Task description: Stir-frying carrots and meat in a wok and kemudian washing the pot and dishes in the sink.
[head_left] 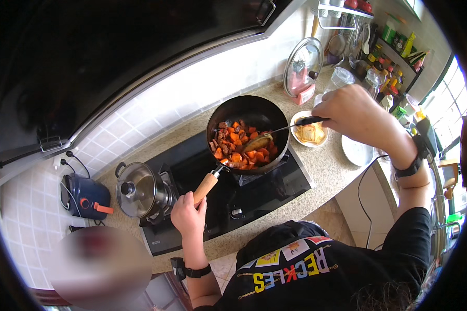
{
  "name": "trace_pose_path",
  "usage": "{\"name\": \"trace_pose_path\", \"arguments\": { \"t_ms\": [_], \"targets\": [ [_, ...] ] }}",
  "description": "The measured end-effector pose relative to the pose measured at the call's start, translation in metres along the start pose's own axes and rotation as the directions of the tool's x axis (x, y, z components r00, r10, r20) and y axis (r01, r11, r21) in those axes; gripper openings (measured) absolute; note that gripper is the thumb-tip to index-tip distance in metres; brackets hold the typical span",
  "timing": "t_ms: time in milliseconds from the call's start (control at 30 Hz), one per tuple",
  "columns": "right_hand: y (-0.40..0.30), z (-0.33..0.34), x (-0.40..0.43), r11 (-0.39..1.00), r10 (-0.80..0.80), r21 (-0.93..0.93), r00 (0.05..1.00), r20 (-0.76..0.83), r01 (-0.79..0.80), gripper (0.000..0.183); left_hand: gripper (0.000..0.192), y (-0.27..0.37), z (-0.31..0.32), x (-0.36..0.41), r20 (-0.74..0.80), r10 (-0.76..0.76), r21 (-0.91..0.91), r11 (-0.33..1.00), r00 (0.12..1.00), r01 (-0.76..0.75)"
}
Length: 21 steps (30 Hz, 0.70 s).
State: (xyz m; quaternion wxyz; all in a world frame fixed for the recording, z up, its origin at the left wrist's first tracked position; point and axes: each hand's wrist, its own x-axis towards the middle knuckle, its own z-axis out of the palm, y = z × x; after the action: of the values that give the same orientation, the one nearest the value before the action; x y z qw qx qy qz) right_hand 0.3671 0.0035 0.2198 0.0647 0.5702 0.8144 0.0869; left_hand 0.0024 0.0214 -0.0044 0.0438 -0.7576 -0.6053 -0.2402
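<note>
My left hand [188,214] grips the light wooden handle [206,187] of a dark wok [270,110] on the right burner of a black glass gas hob [202,155]. Orange carrot chunks [236,157] and browned pieces of meat [220,138] fill the wok's bottom. My right hand [350,107], raised beyond the wok's right rim, is closed around the black handle of a metal cooking spatula [284,128]. The spatula's rounded head [258,143] rests among the carrots, coated in sauce. Below the right hand, a white bowl [325,142] holds pale yellow slices [310,133].
A glass-lidded pot [138,190] occupies the left burner. Farther left stands a dark blue air fryer [87,194]. A glass lid [303,66] leans in a pink holder [305,94]. A white dish [357,151] lies at right near a cord [360,194]. Dark cabinets [140,70] overhang the counter.
</note>
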Motion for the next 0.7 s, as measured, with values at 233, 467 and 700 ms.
{"name": "trace_pose_path", "arguments": {
  "t_ms": [233,467,700],
  "targets": [
    [-0.025,0.029,0.000,0.939,-0.327,-0.170,0.927,-0.181,0.299,0.007,0.029,0.001,-0.001,0.001,-0.033,0.048,0.025,0.999,0.998,-0.047],
    [-0.024,0.056,0.047,0.992,-0.026,-0.119,0.990,0.139,0.043,0.009,0.030,0.001,-0.004,0.002,0.016,0.006,-0.012,1.000,1.000,-0.005],
    [0.022,0.023,0.057,0.977,0.154,0.157,0.986,-0.058,-0.143,0.018,0.030,-0.001,-0.002,0.000,-0.018,-0.004,0.013,1.000,1.000,0.004]
  ]
}}
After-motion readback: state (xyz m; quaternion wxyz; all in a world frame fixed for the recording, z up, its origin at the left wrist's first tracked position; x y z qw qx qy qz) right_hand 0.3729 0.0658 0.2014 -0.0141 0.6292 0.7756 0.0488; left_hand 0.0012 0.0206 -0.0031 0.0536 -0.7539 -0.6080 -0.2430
